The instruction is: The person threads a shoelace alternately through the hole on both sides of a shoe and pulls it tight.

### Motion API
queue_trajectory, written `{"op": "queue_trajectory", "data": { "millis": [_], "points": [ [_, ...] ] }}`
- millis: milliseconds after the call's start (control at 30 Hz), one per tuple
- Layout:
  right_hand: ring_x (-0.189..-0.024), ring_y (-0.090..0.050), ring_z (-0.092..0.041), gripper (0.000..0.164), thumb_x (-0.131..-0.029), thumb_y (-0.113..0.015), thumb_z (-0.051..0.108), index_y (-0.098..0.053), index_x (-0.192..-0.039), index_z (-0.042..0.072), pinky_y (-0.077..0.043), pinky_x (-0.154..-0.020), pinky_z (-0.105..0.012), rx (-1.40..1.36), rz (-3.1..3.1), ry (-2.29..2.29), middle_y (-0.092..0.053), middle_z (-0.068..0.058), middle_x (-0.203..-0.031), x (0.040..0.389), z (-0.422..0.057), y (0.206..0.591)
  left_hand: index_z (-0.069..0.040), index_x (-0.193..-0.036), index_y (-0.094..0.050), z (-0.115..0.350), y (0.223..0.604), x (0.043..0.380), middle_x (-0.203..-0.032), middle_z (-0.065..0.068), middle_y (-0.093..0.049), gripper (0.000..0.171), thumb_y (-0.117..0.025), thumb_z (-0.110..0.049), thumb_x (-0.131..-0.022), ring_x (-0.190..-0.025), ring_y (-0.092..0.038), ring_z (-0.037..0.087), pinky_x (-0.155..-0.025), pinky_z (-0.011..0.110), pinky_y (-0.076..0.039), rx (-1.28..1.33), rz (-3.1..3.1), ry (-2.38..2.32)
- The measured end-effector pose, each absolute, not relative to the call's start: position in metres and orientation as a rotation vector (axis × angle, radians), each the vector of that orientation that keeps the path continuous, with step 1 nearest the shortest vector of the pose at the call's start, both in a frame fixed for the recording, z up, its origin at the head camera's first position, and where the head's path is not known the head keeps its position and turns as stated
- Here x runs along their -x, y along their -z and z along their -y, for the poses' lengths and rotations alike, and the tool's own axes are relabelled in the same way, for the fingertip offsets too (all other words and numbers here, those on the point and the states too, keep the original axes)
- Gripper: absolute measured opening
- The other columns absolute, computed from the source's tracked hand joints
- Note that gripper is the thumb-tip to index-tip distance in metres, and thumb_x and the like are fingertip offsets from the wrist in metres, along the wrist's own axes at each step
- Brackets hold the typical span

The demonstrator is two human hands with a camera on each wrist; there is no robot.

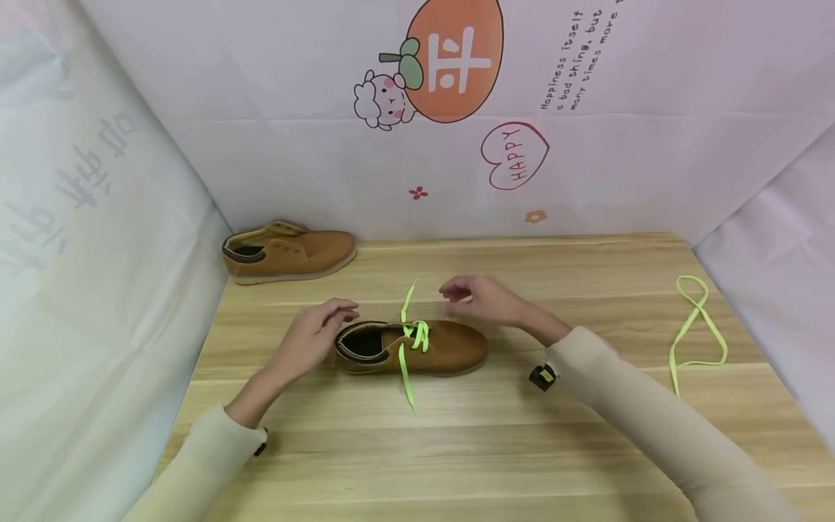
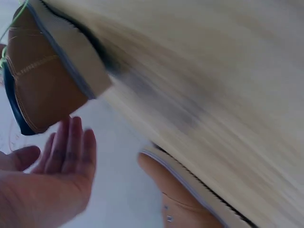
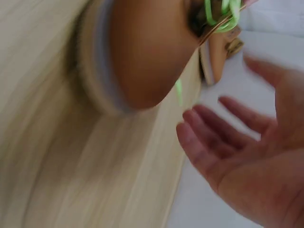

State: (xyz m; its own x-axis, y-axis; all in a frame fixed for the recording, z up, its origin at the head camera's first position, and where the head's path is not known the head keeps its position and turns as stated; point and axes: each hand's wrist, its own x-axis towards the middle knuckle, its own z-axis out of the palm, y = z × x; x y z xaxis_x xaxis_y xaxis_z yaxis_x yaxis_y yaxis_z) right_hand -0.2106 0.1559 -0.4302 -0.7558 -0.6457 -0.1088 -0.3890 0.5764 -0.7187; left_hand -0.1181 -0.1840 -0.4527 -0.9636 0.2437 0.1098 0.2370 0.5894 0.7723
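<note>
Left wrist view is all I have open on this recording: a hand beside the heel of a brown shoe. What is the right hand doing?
Observer: The right hand is near the toe of the brown shoe, holding nothing.
Reviewer: I only get a scrap of green at the edge of my picture. What does it belong to?
Observer: A lace on that shoe, with one end stretched out to each side of it.
Reviewer: Anything lying off to the person's right?
Observer: Yes, a loose green string on the table, crossing over itself to form a loop.
</note>
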Motion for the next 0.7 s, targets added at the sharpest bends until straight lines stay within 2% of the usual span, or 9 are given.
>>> {"op": "queue_trajectory", "data": {
  "millis": [133,200,267,333,433,500,700],
  "points": [
    [-0.137,-0.057,-0.038,0.083,-0.089,-0.087,0.043,-0.053,-0.148,-0.005,-0.046,-0.114,-0.054,0.953,-2.388,0.811,-0.061,-0.022,-0.147,0.2,-0.169,0.439,0.005,-0.146,-0.054,0.2,0.459,0.113,-0.142,0.023,-0.065,0.055,-0.047,0.015,-0.092,-0.13,-0.062,0.041,-0.109,0.059,-0.049,-0.547,-2.562,-1.488],
    [-0.137,-0.056,-0.038,0.095,-0.082,-0.09,0.049,-0.051,-0.151,-0.004,-0.045,-0.115,-0.053,1.017,-2.42,0.708,-0.06,-0.021,-0.148,0.192,-0.173,0.443,0.006,-0.152,-0.046,0.205,0.463,0.111,-0.15,0.027,-0.056,0.068,-0.052,0.017,-0.085,-0.138,-0.054,0.046,-0.115,0.062,-0.041,-0.599,-2.473,-1.484],
    [-0.136,-0.056,-0.037,0.102,-0.077,-0.093,0.051,-0.05,-0.153,-0.002,-0.046,-0.114,-0.053,1.064,-2.47,0.625,-0.059,-0.021,-0.148,0.184,-0.176,0.447,0.003,-0.156,-0.041,0.207,0.467,0.108,-0.155,0.025,-0.051,0.075,-0.062,0.014,-0.085,-0.141,-0.051,0.046,-0.116,0.063,-0.039,-0.624,-2.451,-1.419],
    [-0.133,-0.057,-0.036,0.107,-0.074,-0.096,0.051,-0.048,-0.155,0.0,-0.049,-0.11,-0.052,1.082,-2.528,0.571,-0.059,-0.02,-0.146,0.177,-0.178,0.452,-0.001,-0.158,-0.041,0.207,0.472,0.107,-0.155,0.021,-0.054,0.081,-0.076,0.004,-0.086,-0.137,-0.056,0.041,-0.115,0.062,-0.042,-0.64,-2.495,-1.315],
    [-0.129,-0.058,-0.034,0.111,-0.071,-0.097,0.052,-0.046,-0.157,0.004,-0.052,-0.105,-0.052,1.084,-2.598,0.523,-0.058,-0.019,-0.143,0.167,-0.18,0.46,-0.005,-0.155,-0.046,0.202,0.481,0.107,-0.148,0.015,-0.061,0.089,-0.093,-0.011,-0.08,-0.129,-0.062,0.034,-0.11,0.057,-0.047,-0.64,-2.581,-1.218],
    [-0.125,-0.059,-0.033,0.112,-0.071,-0.097,0.052,-0.045,-0.158,0.006,-0.054,-0.101,-0.051,1.087,-2.63,0.502,-0.058,-0.019,-0.141,0.162,-0.18,0.464,-0.006,-0.151,-0.052,0.198,0.487,0.108,-0.142,0.013,-0.066,0.088,-0.097,-0.018,-0.076,-0.125,-0.065,0.031,-0.107,0.054,-0.05,-0.639,-2.647,-1.188],
    [-0.117,-0.063,-0.03,0.107,-0.074,-0.097,0.047,-0.045,-0.155,0.001,-0.056,-0.096,-0.05,1.162,-2.699,0.484,-0.061,-0.019,-0.134,0.155,-0.178,0.473,-0.01,-0.141,-0.062,0.189,0.494,0.109,-0.132,0.009,-0.073,0.084,-0.103,-0.023,-0.069,-0.121,-0.07,0.028,-0.104,0.05,-0.054,-0.607,-2.759,-1.178]
  ]
}}
